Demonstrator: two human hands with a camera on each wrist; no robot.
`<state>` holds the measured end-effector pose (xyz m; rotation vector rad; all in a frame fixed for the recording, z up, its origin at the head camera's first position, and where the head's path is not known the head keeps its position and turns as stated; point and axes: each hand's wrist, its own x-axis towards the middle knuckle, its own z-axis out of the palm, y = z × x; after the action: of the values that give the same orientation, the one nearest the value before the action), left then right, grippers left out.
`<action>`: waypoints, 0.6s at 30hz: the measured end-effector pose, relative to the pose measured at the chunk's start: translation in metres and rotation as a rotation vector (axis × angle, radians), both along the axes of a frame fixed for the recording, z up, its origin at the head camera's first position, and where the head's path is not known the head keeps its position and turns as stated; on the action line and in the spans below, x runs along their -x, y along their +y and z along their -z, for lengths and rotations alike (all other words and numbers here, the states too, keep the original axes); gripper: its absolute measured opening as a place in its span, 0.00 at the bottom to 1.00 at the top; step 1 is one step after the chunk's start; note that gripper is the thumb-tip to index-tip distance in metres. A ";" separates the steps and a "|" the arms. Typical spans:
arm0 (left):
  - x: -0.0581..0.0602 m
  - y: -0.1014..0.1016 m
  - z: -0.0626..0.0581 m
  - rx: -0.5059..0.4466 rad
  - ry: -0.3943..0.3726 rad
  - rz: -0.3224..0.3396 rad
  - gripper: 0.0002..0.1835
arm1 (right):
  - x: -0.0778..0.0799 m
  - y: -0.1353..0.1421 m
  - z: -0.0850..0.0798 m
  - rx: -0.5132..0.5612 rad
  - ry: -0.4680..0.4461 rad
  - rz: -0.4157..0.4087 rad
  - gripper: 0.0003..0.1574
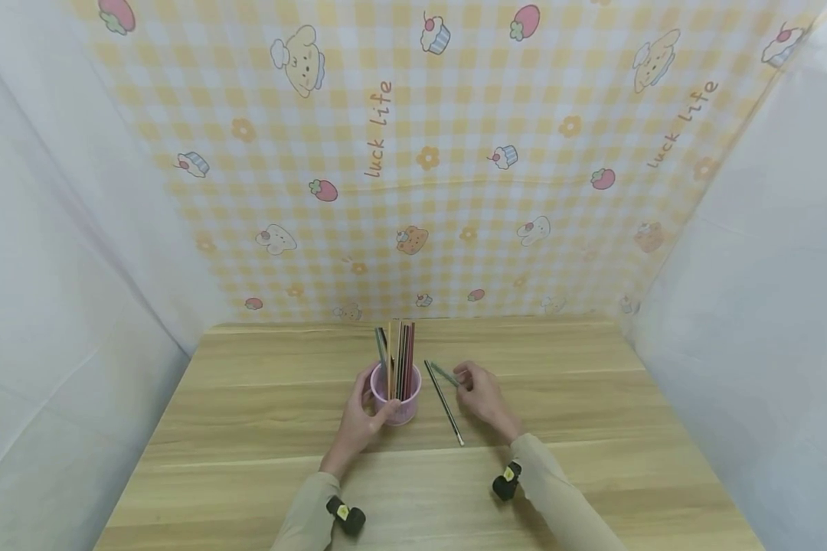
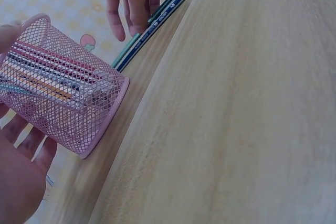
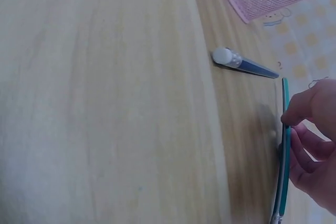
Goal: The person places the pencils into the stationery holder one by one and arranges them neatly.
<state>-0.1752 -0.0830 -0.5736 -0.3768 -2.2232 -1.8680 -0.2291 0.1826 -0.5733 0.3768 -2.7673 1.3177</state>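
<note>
My left hand (image 1: 360, 419) grips a pink mesh pencil cup (image 1: 396, 412) with the thumb at its near side and the fingers round its left. Several pencils (image 1: 406, 360) stand in the cup, their colours brown, red, dark and yellow among others. On the right, my right hand (image 1: 481, 389) pinches a green pencil (image 1: 444, 373) between thumb and fingers; in the right wrist view the pencil (image 3: 285, 171) runs low along the tabletop. Between the cup and that hand lies a dark blue pencil (image 1: 446, 405), its white eraser end (image 3: 222, 55) toward me.
The wooden table (image 1: 248, 490) meets a yellow checked cloth (image 1: 427, 191) printed with cartoon animals, strawberries and cupcakes at the back. White sheets (image 1: 55, 306) hang on both sides. A black camera is strapped at each wrist.
</note>
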 end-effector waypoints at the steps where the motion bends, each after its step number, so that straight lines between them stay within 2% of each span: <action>1: 0.001 0.000 0.002 0.002 0.000 -0.002 0.41 | 0.000 0.001 0.000 0.009 0.001 0.006 0.22; 7: 0.002 0.000 0.005 -0.007 0.013 -0.008 0.41 | 0.000 0.004 -0.010 0.107 0.023 0.012 0.19; 11: 0.002 0.000 0.003 -0.010 -0.007 -0.003 0.41 | -0.001 0.003 -0.022 0.172 0.052 0.018 0.17; 15: 0.002 -0.002 0.002 -0.033 -0.012 0.016 0.42 | -0.002 0.001 -0.037 0.211 0.034 0.041 0.16; 18: -0.005 -0.002 -0.012 -0.044 -0.007 0.042 0.42 | -0.004 -0.001 -0.046 0.226 0.021 0.046 0.17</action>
<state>-0.1706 -0.0849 -0.5616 -0.4129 -2.1910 -1.9385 -0.2252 0.1820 -0.5274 0.3084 -2.5562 1.5833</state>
